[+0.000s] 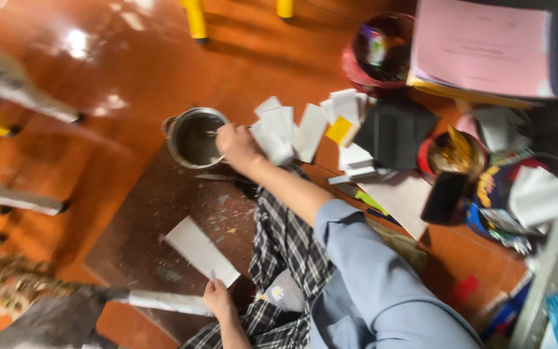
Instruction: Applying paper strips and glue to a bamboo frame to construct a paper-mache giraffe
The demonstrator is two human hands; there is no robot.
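The right hand, just above the centre of the frame, is closed on a thin stick-like tool whose tip dips into a small round steel pot with side handles; the tool is too blurred to identify further. The pot stands at the upper edge of a dark brown, paint-flecked board lying on the glossy orange-red floor.

The left hand, at the lower middle of the frame, pinches the near corner of a white rectangular paper strip with a serrated edge, which lies flat on the board. Beside that hand, to the left, lies a rolled white paper tube.

Just right of the right hand sits a loose heap of white paper strips, with a small yellow piece and a black sheet beyond it. In the upper right a pink folder rests on a stack, and round tins crammed with odds and ends crowd the right side. A blue sleeve covers the right arm, over checked black-and-white cloth.
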